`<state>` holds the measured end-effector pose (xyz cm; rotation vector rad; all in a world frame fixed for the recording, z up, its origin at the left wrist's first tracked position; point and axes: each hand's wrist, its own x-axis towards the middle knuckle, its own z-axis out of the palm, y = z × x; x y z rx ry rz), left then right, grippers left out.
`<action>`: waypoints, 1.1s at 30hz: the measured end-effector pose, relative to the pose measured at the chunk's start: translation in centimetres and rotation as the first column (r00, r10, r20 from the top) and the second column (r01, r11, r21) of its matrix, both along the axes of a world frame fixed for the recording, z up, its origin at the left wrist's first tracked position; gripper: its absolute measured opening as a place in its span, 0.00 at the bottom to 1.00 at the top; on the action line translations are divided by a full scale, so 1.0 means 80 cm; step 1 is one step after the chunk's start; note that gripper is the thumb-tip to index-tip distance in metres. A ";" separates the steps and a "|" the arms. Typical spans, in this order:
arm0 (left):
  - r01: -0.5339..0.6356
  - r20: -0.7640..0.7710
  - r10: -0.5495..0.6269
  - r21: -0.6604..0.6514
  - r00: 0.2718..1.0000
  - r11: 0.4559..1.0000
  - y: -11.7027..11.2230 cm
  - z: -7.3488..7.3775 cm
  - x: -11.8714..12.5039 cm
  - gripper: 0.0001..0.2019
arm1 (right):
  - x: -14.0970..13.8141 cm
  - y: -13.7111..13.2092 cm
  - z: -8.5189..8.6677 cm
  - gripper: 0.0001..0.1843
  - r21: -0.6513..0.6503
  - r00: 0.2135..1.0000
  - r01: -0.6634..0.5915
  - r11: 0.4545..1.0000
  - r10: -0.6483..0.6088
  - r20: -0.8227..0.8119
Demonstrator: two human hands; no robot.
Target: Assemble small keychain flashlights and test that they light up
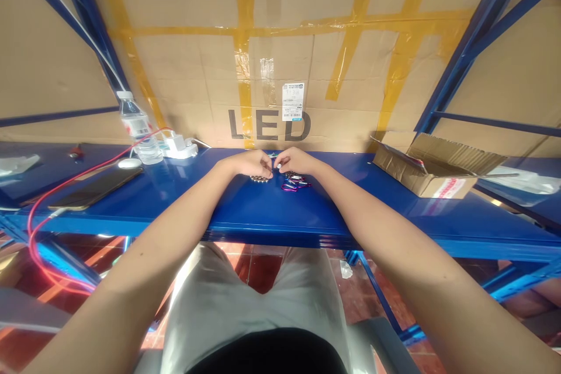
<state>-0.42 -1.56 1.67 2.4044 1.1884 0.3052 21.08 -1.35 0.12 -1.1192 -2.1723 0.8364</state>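
My left hand (pixel 255 162) is held low over the blue tabletop, its fingers curled into a pinch. Just under it lies a small cluster of gold-coloured metal pieces (pixel 260 179), like rings or beads. Facing it, my right hand (pixel 295 161) is also pinched, its fingertips very close to those of the left. Whatever sits between the fingertips is too small to make out. Several shiny coloured carabiners (pixel 295 184), pink and purple among them, lie below my right hand. Behind the fingertips a small greenish item (pixel 273 155) shows in part.
An open cardboard box (pixel 442 184) stands on the right. To the left are a water bottle (pixel 139 128), a white power strip (pixel 180 148), a phone (pixel 99 188) and a red cable (pixel 74 184). A large taped cardboard sheet (pixel 197 82) backs the blue table (pixel 272 213).
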 end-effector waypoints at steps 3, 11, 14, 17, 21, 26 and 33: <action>0.019 -0.022 -0.019 0.000 1.000 1.000 0.001 -0.003 0.004 0.11 | 0.001 0.001 -0.001 0.11 0.011 1.000 -0.010 1.000 0.009 0.016; -0.003 -0.037 0.004 0.029 0.999 1.000 0.008 -0.009 0.005 0.10 | 0.003 0.006 -0.004 0.13 0.008 1.000 -0.001 1.000 0.001 0.025; -0.012 -0.017 0.012 0.020 1.000 1.000 0.008 -0.007 0.003 0.10 | 0.003 0.007 -0.004 0.13 0.018 0.999 0.011 1.000 -0.012 0.036; 0.013 -0.002 -0.013 -0.004 1.000 1.000 0.009 -0.005 0.000 0.10 | 0.004 0.009 -0.005 0.12 0.029 0.999 0.015 0.999 -0.016 0.042; 0.034 0.015 -0.034 -0.022 0.999 0.999 0.015 -0.007 -0.001 0.10 | 0.003 0.011 -0.007 0.11 0.037 0.999 0.032 0.999 -0.033 0.039; 0.006 0.064 -0.004 -0.031 0.998 1.000 0.016 -0.011 0.005 0.13 | 0.003 0.011 -0.007 0.11 0.043 0.998 0.051 0.998 -0.053 0.044; 0.020 0.110 -0.018 -0.014 0.994 1.000 0.013 -0.012 0.007 0.11 | 0.004 0.013 -0.008 0.12 0.050 0.996 0.055 0.997 -0.058 0.062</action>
